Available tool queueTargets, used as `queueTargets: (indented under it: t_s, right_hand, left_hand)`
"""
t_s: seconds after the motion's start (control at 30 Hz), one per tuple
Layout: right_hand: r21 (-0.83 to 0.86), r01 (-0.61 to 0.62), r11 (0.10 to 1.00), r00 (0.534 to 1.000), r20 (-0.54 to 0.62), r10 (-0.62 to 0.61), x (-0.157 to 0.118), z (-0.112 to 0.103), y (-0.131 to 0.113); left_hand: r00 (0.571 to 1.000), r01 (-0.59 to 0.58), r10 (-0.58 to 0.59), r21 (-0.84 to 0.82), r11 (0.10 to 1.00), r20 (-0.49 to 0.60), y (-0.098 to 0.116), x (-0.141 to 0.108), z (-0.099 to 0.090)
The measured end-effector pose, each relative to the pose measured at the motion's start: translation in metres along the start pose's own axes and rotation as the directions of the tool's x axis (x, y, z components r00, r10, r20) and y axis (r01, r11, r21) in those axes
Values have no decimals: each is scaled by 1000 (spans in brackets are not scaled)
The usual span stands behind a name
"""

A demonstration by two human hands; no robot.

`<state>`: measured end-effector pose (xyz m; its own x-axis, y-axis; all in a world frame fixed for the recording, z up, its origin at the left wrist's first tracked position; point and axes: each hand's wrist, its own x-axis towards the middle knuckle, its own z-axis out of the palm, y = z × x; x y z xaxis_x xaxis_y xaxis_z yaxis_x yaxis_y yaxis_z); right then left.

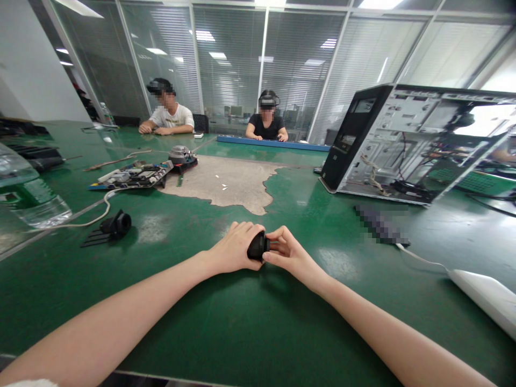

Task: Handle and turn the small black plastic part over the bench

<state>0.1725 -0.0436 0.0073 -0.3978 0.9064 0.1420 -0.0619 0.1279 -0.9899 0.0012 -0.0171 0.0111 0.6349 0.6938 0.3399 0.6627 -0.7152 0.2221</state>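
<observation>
Green tabletop (226, 328): left hand (231, 250) and right hand (294, 256) hold black part (255, 246).

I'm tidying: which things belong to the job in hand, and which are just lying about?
In use:
- small black rounded object, between left hand and right hand

Seemingly lying about:
- large clear plastic bottle
- black-fronted metal computer case
- rectangular circuit board

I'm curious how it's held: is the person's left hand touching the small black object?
Touching: the head view shows the left hand cupped around the small black object, without a gap.
</observation>
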Motion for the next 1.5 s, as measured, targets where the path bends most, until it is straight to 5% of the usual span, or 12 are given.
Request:
queueTargets:
  t_s: [0.23,0.43,0.73,0.93,1.23,1.5]
  right_hand:
    - [-51,-13,999,998,-69,9,2,1,3]
    - [-15,-3,1000,999,36,4,1,-1,3]
    - [-40,-10,999,999,-50,8,2,0,3]
    - [-4,2,1000,999,44,-2,0,-2,3]
    - [-44,-16,999,998,-54,13,2,0,2]
    - [-26,2,1000,1000,6,-2,0,-2,3]
  left_hand:
    - [1000,9,-9,-11,1000,4,0,1,0]
    - [1000,-1,1,9,1000,7,-1,0,-1]
    - [1000,-18,18,-1,1000,-13,0,0,0]
    - [1000,-8,8,13,1000,3,-1,-1,-1]
    - [1000,-11,11,12,1000,-8,0,1,0]
    - [1000,-12,12,18,1000,-2,-1,0,0]
